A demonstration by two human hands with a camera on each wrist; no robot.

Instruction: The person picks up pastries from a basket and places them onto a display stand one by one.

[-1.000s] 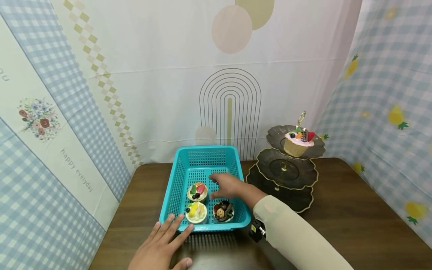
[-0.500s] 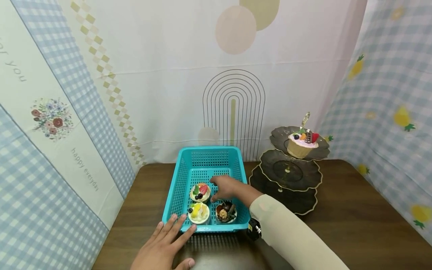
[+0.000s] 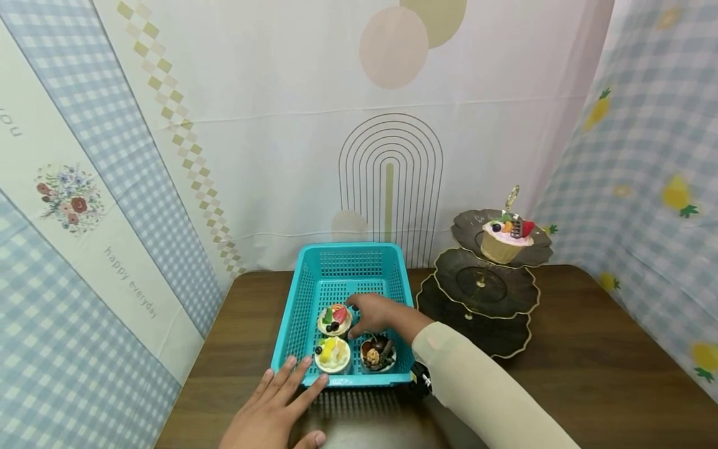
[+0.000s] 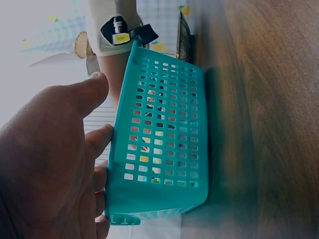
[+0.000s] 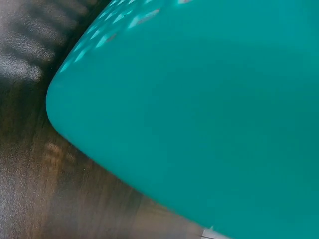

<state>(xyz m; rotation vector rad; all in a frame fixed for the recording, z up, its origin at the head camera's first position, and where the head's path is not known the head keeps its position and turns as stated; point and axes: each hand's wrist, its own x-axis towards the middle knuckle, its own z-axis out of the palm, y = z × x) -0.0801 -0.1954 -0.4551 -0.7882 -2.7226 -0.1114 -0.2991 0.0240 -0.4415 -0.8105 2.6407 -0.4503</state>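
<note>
My left hand (image 3: 275, 399) lies with fingers spread, its fingertips on the near rim of a turquoise plastic basket (image 3: 283, 324); the left wrist view shows this hand (image 4: 60, 144) along the rim. Inside the basket are a strawberry-topped cupcake (image 3: 335, 320), a yellow-fruit cupcake (image 3: 333, 355) and a chocolate-and-nut cupcake (image 3: 378, 353). My right hand (image 3: 373, 313) reaches in over the right side. Its thumb and forefinger stand apart, tips right at the strawberry cupcake's right edge. The basket's wall (image 5: 174, 124) hides this hand in the right wrist view.
Right of the basket stands a three-tier dark cake stand (image 3: 449, 287) with gold rims. A pink-cream cupcake (image 3: 507, 242) sits on its top tier. The brown wooden table (image 3: 606, 362) meets a patterned cloth backdrop (image 3: 269, 174) behind and at both sides.
My right hand has shifted slightly left, its thumb and forefinger now closer to the strawberry cupcake. The left hand stays at the basket rim. The head view has turned slightly.
</note>
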